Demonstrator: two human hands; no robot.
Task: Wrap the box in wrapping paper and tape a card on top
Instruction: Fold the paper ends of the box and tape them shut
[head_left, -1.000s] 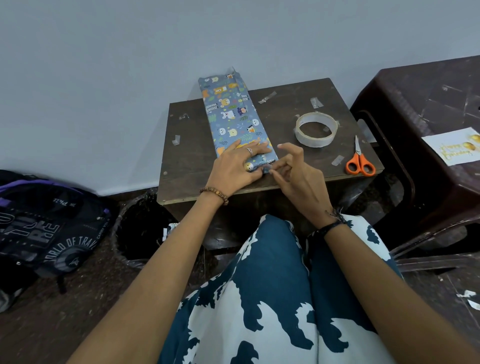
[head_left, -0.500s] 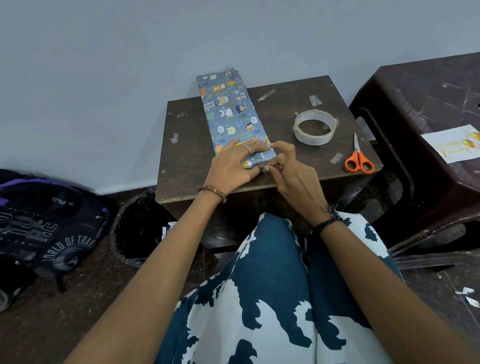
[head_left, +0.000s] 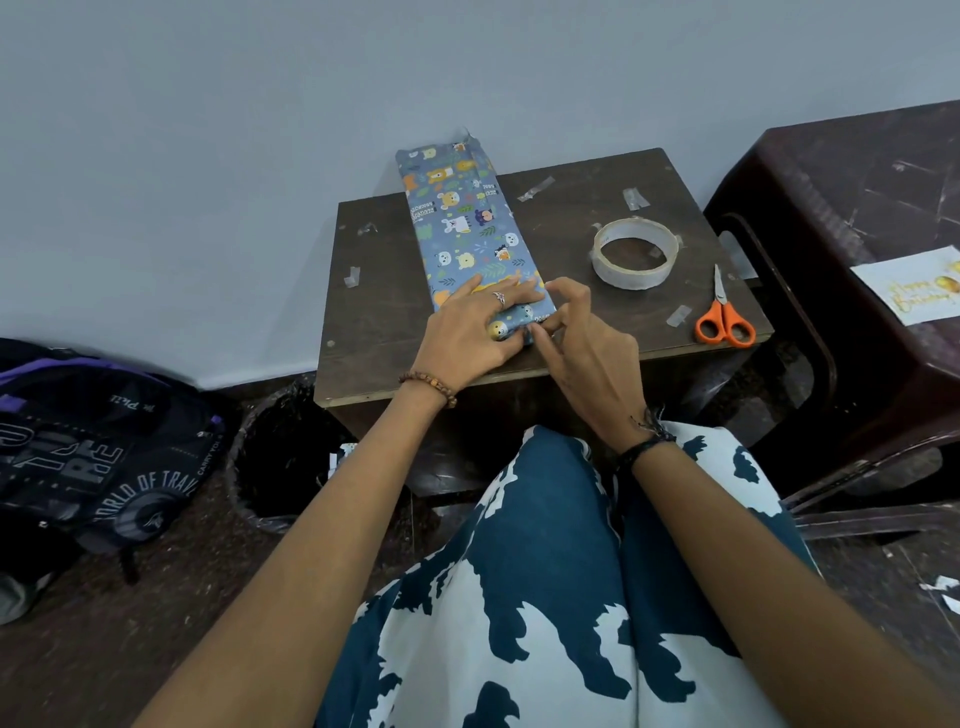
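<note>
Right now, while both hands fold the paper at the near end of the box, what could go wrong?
1. The far end of the wrapped box overhangs the table; a push might tip it.
2. If the left hand lifts, the end fold may spring open.
3. The tape roll lies away from the right hand.

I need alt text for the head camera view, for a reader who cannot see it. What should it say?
A person's left hand presses flat on the near end of a long box wrapped in blue cartoon-animal paper on a small dark wooden table, while the right hand works the paper at that end. A clear tape roll and orange-handled scissors lie to the right.
</note>
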